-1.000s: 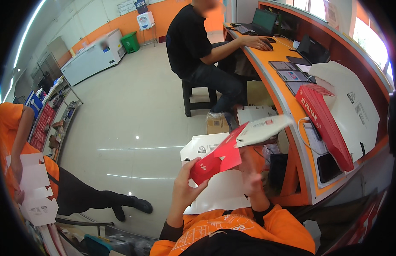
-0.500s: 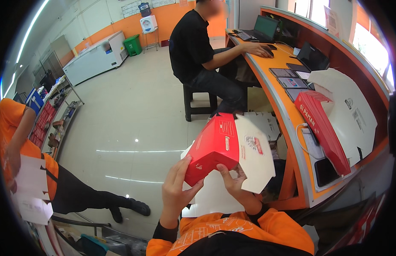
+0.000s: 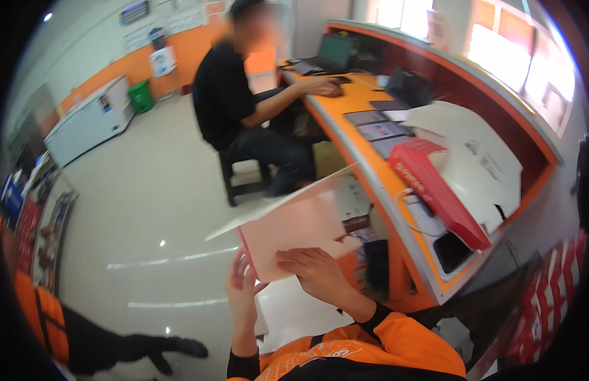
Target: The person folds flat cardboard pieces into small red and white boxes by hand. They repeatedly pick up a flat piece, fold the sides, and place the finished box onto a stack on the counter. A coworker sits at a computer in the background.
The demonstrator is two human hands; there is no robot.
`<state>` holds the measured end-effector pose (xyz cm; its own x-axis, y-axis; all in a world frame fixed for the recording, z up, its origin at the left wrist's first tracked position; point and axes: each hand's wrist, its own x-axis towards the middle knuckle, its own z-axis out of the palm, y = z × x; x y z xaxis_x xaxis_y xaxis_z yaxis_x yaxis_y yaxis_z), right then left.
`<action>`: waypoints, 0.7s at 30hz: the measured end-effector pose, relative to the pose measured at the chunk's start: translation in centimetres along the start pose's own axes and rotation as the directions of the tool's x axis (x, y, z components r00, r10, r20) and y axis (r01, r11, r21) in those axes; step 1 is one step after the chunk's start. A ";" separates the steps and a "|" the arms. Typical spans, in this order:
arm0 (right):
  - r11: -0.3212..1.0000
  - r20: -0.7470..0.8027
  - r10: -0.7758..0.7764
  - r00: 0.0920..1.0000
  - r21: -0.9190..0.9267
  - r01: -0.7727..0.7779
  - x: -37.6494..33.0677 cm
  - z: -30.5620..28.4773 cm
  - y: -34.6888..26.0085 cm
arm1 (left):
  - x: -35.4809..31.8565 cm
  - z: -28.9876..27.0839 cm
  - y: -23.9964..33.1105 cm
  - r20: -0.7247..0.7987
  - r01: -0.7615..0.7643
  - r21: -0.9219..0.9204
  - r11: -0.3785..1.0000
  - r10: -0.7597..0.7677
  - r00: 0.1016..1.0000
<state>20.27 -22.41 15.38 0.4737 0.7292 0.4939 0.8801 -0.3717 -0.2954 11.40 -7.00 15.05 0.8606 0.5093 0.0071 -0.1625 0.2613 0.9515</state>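
A cardboard box (image 3: 294, 232), pale inside with a red edge, is held up in front of me, partly unfolded. One wide white flap slants across its top. My left hand (image 3: 242, 279) grips the box's lower left edge, fingers on the red side. My right hand (image 3: 315, 272) lies against the pale inner panel with its fingers stretched out; its thumb is hidden. Below the hands, a white card sheet (image 3: 301, 314) lies across my lap.
At right, an orange counter (image 3: 336, 114) carries a red-and-white folded carton (image 3: 434, 190), several phones and tablets, and laptops. A person in black (image 3: 228, 89) sits beyond it on a dark stool (image 3: 234, 181). Another person's dark-clad leg (image 3: 129, 349) extends from lower left.
The box has turned over, from its red printed outside to its pale inside. My right hand has shifted from gripping its lower edge to lying on the inner panel. My view has swung right.
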 end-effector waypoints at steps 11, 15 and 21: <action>0.771 -0.625 0.000 0.780 -0.497 -0.398 0.8 -18.7 -3.7 | -1.5 -7.2 -8.2 -0.002 -0.054 0.889 0.454 0.121 0.993; 0.344 -0.704 0.250 0.665 -0.578 -0.740 -1.0 -22.2 -2.2 | -4.2 -9.8 -11.5 0.068 -0.056 0.893 0.446 -0.010 0.998; 0.157 -0.563 0.610 0.558 -0.604 -0.782 -1.1 -22.5 3.2 | -5.6 -10.3 -13.2 0.117 -0.097 0.906 0.411 -0.022 0.993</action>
<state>23.31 -37.35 32.29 0.8187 -0.1437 0.5560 -0.2128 -0.9752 0.0613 3.77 -4.84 -0.75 0.9143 0.4044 0.0219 0.2870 -0.6851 0.6696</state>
